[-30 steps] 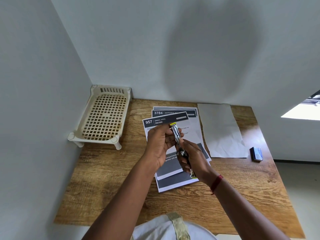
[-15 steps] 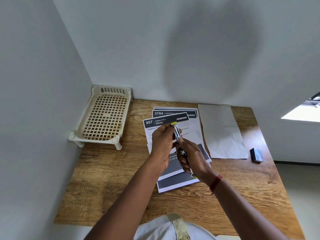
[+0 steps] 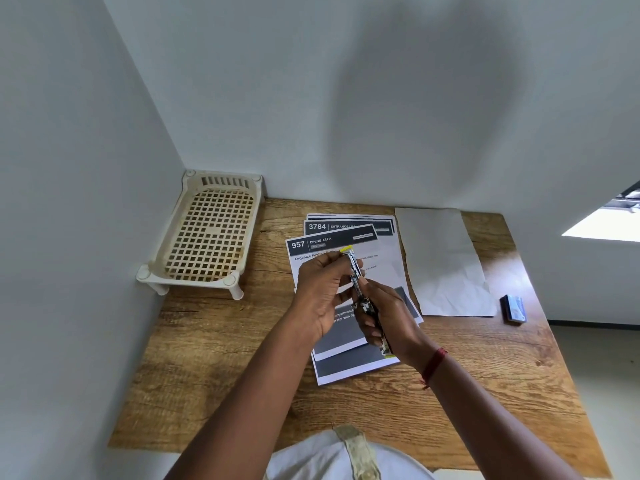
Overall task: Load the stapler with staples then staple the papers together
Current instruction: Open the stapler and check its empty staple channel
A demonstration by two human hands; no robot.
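Head view shows our left hand (image 3: 325, 292) pinching the far, yellow-tipped end of the opened stapler (image 3: 360, 292), while our right hand (image 3: 384, 317) wraps the near end — both raised above the fanned papers (image 3: 384, 268) on the wooden table (image 3: 225, 358). Whether staples sit in the channel we cannot tell. A small blue box (image 3: 514, 308), probably staples, lies well apart to the right. We judge the risk is a crooked strip jamming the channel, or the sprung arm snapping shut on a finger.

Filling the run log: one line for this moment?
step: loading | left hand, right hand: holding stapler | papers: on table
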